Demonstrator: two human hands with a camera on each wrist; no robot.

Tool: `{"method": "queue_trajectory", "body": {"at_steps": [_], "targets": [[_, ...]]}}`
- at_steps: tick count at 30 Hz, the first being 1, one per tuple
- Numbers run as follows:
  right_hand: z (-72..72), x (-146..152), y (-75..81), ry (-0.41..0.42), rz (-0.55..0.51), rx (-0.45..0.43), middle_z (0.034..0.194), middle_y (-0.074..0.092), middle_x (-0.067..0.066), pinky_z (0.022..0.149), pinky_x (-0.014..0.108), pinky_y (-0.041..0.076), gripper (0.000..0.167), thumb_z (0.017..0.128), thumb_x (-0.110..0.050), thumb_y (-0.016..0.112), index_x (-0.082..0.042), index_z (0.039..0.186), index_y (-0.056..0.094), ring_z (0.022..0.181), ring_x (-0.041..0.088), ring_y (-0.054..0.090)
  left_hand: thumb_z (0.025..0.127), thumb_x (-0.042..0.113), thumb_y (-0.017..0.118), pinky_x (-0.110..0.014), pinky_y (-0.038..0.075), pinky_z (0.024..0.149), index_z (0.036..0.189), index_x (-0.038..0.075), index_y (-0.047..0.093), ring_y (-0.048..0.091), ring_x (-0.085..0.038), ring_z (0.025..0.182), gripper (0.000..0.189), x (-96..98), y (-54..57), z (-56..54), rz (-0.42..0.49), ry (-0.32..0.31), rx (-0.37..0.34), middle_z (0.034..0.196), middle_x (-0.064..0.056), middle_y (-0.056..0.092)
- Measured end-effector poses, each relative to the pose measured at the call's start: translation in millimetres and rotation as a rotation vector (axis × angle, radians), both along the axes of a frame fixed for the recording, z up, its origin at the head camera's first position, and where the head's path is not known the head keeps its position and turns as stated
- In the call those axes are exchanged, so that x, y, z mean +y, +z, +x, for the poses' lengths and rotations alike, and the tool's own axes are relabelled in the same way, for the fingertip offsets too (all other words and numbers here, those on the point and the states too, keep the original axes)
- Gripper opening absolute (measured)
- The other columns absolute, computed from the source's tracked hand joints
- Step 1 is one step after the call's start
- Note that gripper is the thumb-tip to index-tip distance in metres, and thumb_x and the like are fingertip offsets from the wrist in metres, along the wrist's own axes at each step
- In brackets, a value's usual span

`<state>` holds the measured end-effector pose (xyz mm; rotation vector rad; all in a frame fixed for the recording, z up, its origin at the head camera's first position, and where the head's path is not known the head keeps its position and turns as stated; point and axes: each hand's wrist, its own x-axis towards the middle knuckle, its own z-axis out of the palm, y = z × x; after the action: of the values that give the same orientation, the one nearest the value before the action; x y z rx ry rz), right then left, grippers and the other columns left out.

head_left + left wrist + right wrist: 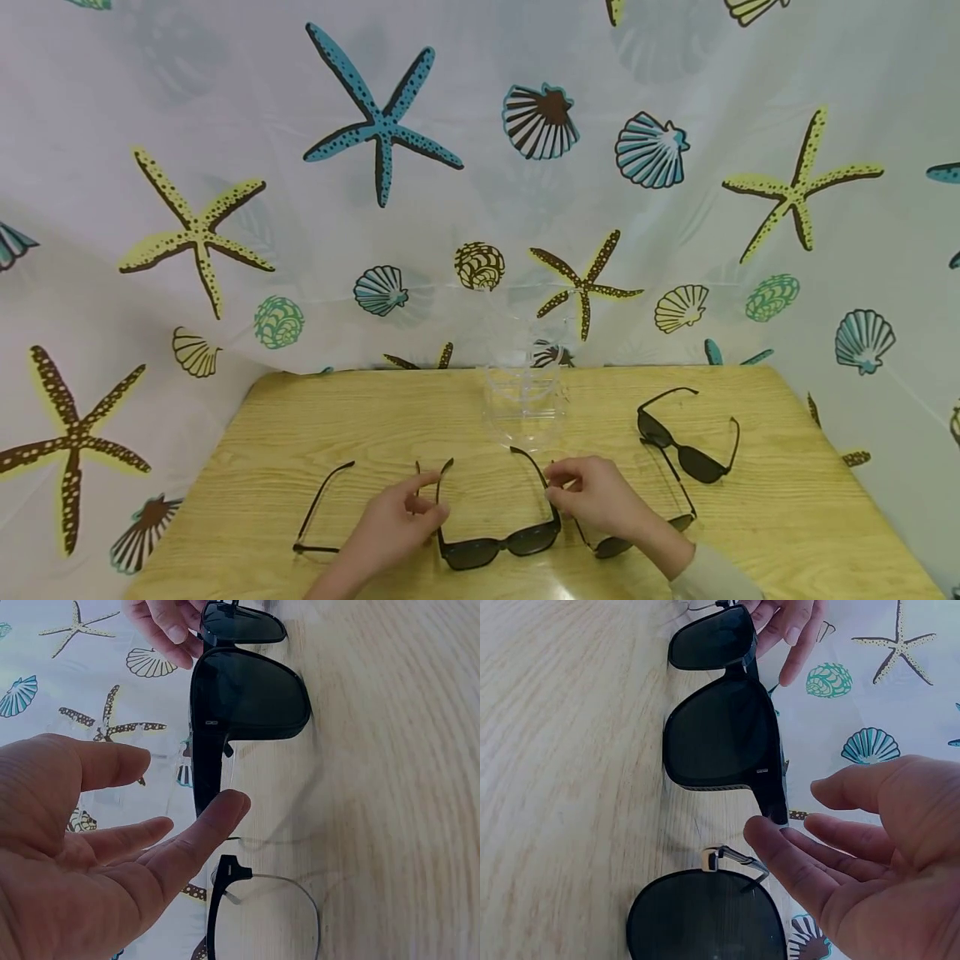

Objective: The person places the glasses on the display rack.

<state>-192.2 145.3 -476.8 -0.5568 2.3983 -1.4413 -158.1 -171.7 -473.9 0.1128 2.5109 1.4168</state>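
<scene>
Black sunglasses [472,553] stand in the middle of the table, lenses toward me and both temples spread away. My left hand [390,525] is at their left temple, and my right hand [600,496] is at the right one. In the wrist views both hands have thumb and fingers apart; a left fingertip [234,804] and a right fingertip [759,831] appear against the frame's outer corners. Beside my left hand lie clear-lens glasses with a dark brow bar [217,900]. Dark sunglasses with a metal hinge [705,919] lie partly behind my right hand in the head view.
Another pair of black sunglasses [701,464] lies farther back on the right, close to the metal-hinged pair. A clear plastic stand [525,392] is at the back middle of the wooden table [360,408]. A patterned curtain [450,217] hangs behind and at both sides.
</scene>
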Motion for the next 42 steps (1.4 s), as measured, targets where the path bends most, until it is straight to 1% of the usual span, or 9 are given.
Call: {"method": "queue_trajectory", "body": {"at_steps": [4, 11, 16, 22, 24, 30, 34, 38, 42], "targets": [[0.3, -1.1, -1.6, 0.025, 0.029, 0.023, 0.120, 0.072, 0.029, 0.069, 0.025, 0.060, 0.032, 0.100, -0.012, 0.069, 0.008, 0.125, 0.072, 0.091, 0.028, 0.076, 0.100, 0.023, 0.073, -0.033, 0.053, 0.066, 0.149, -0.003, 0.055, 0.073, -0.019, 0.078, 0.059, 0.8, -4.9, 1.1, -0.021, -0.017, 0.008, 0.099, -0.010, 0.080], [0.7, -2.7, -3.8, 0.040, 0.044, 0.039, 0.117, 0.073, 0.027, 0.068, 0.025, 0.060, 0.029, 0.099, -0.009, 0.070, 0.007, 0.123, 0.073, 0.089, 0.026, 0.078, 0.100, 0.006, 0.068, -0.033, 0.055, 0.064, 0.150, -0.008, 0.052, 0.072, -0.025, 0.067, 0.054, 0.6, -8.7, 4.4, 0.025, -0.051, -0.017, 0.091, -0.012, 0.078], [1.1, -2.7, -1.3, 0.018, 0.044, 0.031, 0.120, 0.073, 0.028, 0.067, 0.026, 0.060, 0.030, 0.099, -0.008, 0.070, 0.006, 0.125, 0.073, 0.089, 0.025, 0.077, 0.101, 0.002, 0.067, -0.034, 0.058, 0.065, 0.151, -0.008, 0.051, 0.072, -0.024, 0.070, 0.053, 2.8, -6.7, 5.9, 0.036, -0.016, -0.027, 0.101, -0.015, 0.077], [3.1, -1.6, 3.4, -0.057, 0.021, 0.017, 0.122, 0.073, 0.027, 0.069, 0.028, 0.061, 0.033, 0.099, -0.009, 0.071, 0.005, 0.128, 0.071, 0.092, 0.025, 0.077, 0.101, 0.000, 0.066, -0.039, 0.063, 0.068, 0.150, -0.008, 0.052, 0.073, -0.021, 0.074, 0.052, 8.4, -0.9, 4.2, 0.093, 0.071, 0.005, 0.112, -0.022, 0.075], [3.2, -1.0, 4.6, -0.082, 0.018, 0.022, 0.120, 0.074, 0.025, 0.070, 0.030, 0.061, 0.034, 0.098, -0.010, 0.072, 0.003, 0.129, 0.071, 0.092, 0.025, 0.076, 0.101, 0.001, 0.066, -0.039, 0.063, 0.068, 0.150, -0.008, 0.053, 0.074, -0.021, 0.077, 0.051, 9.7, 0.9, 2.4, 0.114, 0.091, 0.030, 0.112, -0.023, 0.075], [0.2, 2.0, 6.7, -0.146, -0.031, 0.012, 0.116, 0.074, 0.023, 0.072, 0.038, 0.063, 0.037, 0.098, -0.011, 0.073, 0.002, 0.132, 0.069, 0.092, 0.025, 0.077, 0.102, 0.003, 0.066, -0.039, 0.065, 0.072, 0.148, -0.005, 0.056, 0.078, -0.029, 0.093, 0.048, 14.2, 5.2, -7.0, 0.187, 0.110, 0.079, 0.118, -0.026, 0.074], [-1.4, 4.5, 8.8, -0.186, -0.086, -0.012, 0.120, 0.071, 0.028, 0.070, 0.044, 0.065, 0.039, 0.099, -0.009, 0.071, 0.004, 0.136, 0.066, 0.086, 0.025, 0.076, 0.102, 0.004, 0.066, -0.037, 0.064, 0.070, 0.146, -0.006, 0.058, 0.078, -0.029, 0.092, 0.046, 21.1, 5.9, -13.7, 0.211, 0.113, 0.126, 0.117, -0.025, 0.075], [-3.1, 7.7, 12.0, -0.229, -0.109, -0.033, 0.123, 0.069, 0.028, 0.068, 0.044, 0.065, 0.041, 0.099, -0.007, 0.069, 0.004, 0.138, 0.064, 0.084, 0.025, 0.075, 0.102, 0.003, 0.066, -0.035, 0.064, 0.069, 0.145, -0.006, 0.060, 0.078, -0.029, 0.091, 0.045, 29.6, 7.6, -19.7, 0.225, 0.120, 0.165, 0.115, -0.024, 0.076], [-5.5, 10.2, 13.7, -0.265, -0.121, -0.029, 0.126, 0.067, 0.028, 0.068, 0.043, 0.065, 0.044, 0.100, -0.007, 0.069, 0.004, 0.141, 0.062, 0.087, 0.025, 0.075, 0.102, 0.002, 0.066, -0.037, 0.064, 0.070, 0.145, -0.004, 0.061, 0.078, -0.028, 0.091, 0.044, 37.8, 8.6, -27.7, 0.222, 0.127, 0.185, 0.113, -0.021, 0.077]]}}
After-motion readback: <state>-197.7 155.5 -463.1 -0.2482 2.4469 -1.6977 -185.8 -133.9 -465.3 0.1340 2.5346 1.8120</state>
